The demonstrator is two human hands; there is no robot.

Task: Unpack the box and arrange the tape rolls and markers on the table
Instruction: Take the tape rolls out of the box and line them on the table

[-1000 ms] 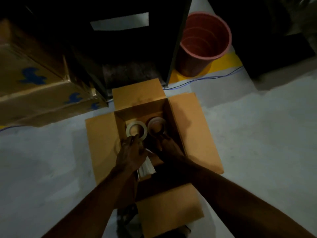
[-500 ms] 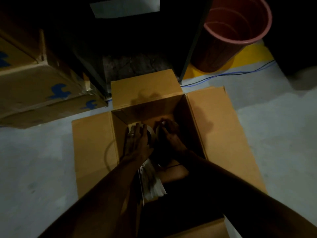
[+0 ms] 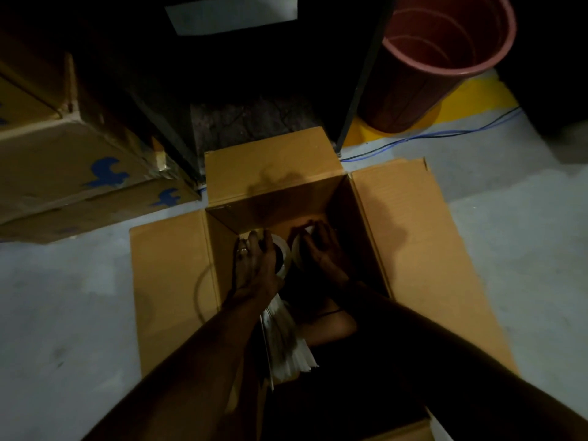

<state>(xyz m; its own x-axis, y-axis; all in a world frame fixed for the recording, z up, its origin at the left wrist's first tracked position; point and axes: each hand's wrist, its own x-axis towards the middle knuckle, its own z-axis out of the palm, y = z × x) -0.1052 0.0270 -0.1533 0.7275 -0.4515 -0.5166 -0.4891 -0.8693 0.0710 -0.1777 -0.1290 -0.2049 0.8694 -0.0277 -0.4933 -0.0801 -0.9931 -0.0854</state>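
Note:
An open cardboard box [image 3: 410,237] stands on the grey floor with its flaps spread flat. Both my hands reach down inside it. My left hand [image 3: 254,265] grips a white tape roll [image 3: 284,254] turned on its edge. My right hand [image 3: 321,249] curls round a second pale tape roll [image 3: 299,249], mostly hidden under my fingers. A bundle of white markers or sheets [image 3: 286,342] lies in the box below my left wrist. The box bottom is dark.
A red plastic bin [image 3: 439,58] stands at the back right on a yellow floor mark. Blue cables [image 3: 445,133] run behind the box. Stacked cartons with blue logos [image 3: 79,173] sit at the left. A dark table frame leg [image 3: 356,90] rises behind the box.
The view has moved closer to the box. Both hands have gone deeper and closed round the two tape rolls, which now stand tilted on edge rather than lying flat.

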